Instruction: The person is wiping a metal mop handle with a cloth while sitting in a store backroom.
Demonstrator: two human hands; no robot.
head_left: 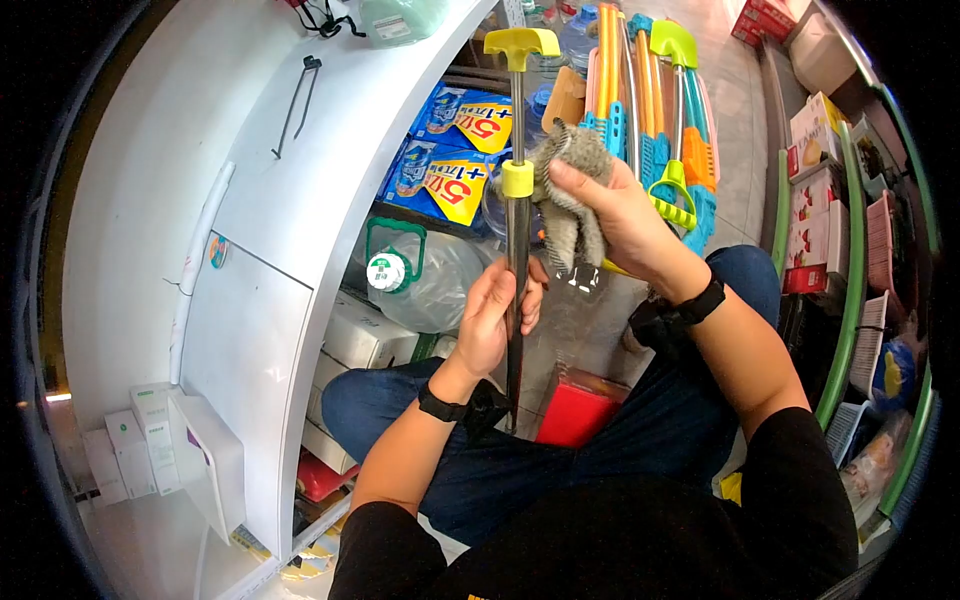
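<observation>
Left hand (494,308) clamping around a pump's dark shaft (516,245); right hand (630,215) gripping a gray cloth (570,190) beside it

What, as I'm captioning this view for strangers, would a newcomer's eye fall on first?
Probably the dark tube with its yellow-green handle, gripped mid-picture by the left hand, and the grey cloth bunched in the right hand beside it. Next, the orange, blue and lime long-handled tools beyond the right hand. Then the blue-and-yellow packs left of the tube and the red box between the person's legs.
</observation>
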